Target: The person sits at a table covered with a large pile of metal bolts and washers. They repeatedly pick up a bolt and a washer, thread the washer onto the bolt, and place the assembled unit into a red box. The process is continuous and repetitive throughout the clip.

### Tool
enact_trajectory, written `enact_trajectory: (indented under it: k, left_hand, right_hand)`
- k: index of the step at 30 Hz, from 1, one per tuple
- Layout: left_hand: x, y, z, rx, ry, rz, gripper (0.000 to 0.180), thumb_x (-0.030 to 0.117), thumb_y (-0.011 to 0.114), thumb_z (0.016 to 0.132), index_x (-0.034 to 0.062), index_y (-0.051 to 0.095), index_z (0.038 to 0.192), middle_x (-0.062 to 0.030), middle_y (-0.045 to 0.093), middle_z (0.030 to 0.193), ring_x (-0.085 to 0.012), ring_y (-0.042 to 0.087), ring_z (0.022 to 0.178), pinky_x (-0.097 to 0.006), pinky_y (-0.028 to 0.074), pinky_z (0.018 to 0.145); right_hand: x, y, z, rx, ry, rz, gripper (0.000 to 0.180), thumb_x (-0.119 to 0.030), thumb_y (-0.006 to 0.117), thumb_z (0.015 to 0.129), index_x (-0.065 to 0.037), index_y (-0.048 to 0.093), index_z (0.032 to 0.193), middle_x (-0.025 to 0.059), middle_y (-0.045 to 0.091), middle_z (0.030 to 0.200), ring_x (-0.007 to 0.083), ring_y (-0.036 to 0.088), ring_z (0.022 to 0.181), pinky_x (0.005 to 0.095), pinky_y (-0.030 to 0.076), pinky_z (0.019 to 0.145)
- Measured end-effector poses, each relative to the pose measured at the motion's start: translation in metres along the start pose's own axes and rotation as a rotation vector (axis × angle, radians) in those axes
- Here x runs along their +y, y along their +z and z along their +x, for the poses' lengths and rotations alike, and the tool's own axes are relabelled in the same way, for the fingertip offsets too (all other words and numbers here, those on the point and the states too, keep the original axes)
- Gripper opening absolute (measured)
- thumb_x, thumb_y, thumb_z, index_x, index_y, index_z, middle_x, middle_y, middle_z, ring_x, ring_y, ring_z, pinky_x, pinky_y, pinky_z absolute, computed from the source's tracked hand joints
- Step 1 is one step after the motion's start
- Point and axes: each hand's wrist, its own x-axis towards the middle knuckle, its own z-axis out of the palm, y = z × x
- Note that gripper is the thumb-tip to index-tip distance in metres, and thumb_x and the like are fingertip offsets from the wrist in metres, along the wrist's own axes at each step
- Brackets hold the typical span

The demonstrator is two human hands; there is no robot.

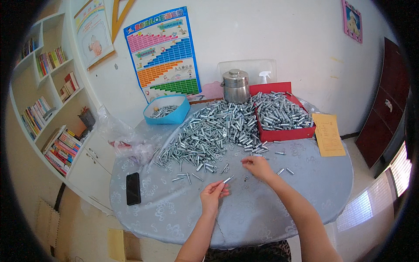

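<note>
Lying centre frame on round table (174,218): bolt (228,179) pinched in left hand (212,194), axis slanting up-right toward right hand (257,166), fingertips pinched over washers (251,153).

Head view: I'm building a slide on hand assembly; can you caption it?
Left hand holds a bolt while right hand reaches into the bolt pile on a round table.

A round table (183,218) under a pale blue patterned cloth carries a big heap of silver bolts (209,131) at its middle, a red tray (286,134) full of bolts to the right, a blue heart-shaped box (172,117), a steel pot (235,86), a black phone (133,188), a yellow paper sheet (328,135) and a crumpled plastic bag (124,139).
</note>
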Motion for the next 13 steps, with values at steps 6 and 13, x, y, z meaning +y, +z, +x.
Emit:
enact_trajectory:
  k: [6,13]
  left_hand:
    - [0.001,-0.004,0.005,0.018,-0.004,-0.022,0.015,0.003,0.056,0.080,-0.0046,0.057,0.093,-0.0138,0.062,0.082,-0.0157,0.060,0.066,-0.026,0.053,0.057]
    - [0.000,-0.007,0.004,0.006,-0.027,-0.073,0.016,0.004,0.057,0.080,-0.0048,0.057,0.094,-0.0134,0.062,0.082,-0.0162,0.060,0.067,-0.026,0.053,0.056]
  right_hand:
    - [0.012,0.026,0.063,0.045,0.084,-0.312,0.019,-0.022,0.062,0.069,-0.010,0.066,0.083,0.0099,0.063,0.078,0.0262,0.060,0.076,0.0364,0.047,0.067]
    - [0.022,0.048,0.086,0.022,0.204,-0.456,0.028,-0.032,0.070,0.061,-0.011,0.066,0.078,0.0106,0.063,0.080,0.0263,0.060,0.074,0.0373,0.047,0.065]
